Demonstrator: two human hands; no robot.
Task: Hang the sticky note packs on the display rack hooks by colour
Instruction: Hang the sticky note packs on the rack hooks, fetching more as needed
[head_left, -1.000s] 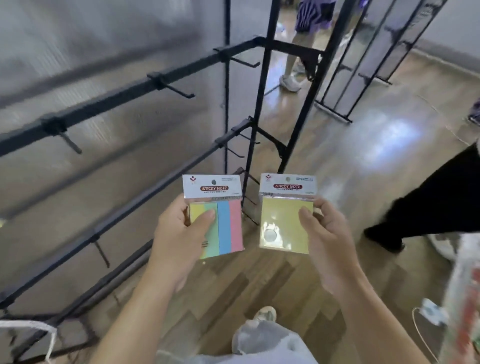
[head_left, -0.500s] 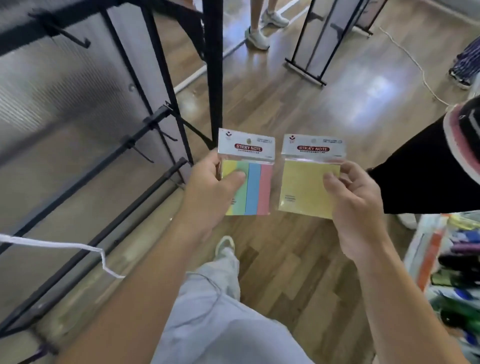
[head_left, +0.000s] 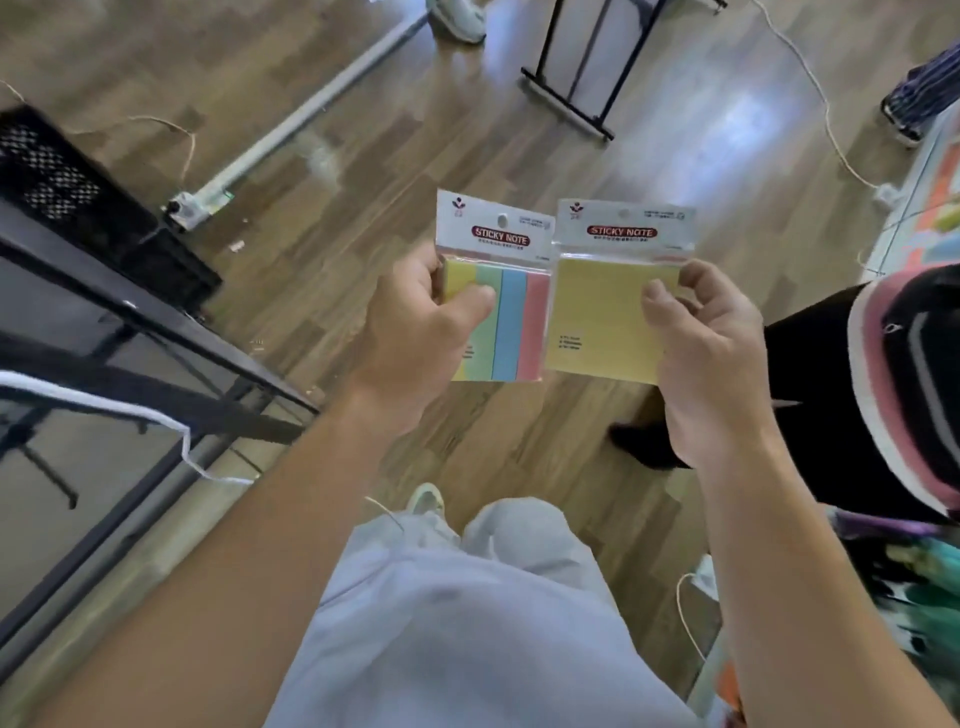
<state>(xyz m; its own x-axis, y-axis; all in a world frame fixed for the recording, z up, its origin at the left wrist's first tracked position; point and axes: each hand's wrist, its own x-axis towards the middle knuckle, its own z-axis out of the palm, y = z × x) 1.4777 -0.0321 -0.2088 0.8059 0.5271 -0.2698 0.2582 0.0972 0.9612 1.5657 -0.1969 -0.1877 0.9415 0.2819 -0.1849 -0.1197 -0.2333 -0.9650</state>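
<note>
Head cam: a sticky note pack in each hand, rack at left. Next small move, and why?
Probably swing the left hand with its four-colour sticky note pack leftward toward the display rack. Both packs are held over the wooden floor, apart from the rack; the right hand holds the yellow sticky note pack, and the rack lies on the left hand's side.

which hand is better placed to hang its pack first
Left, probably. The left hand grips the striped pack on the side nearer the black rack; the right hand, holding the yellow pack, is farther.
</note>
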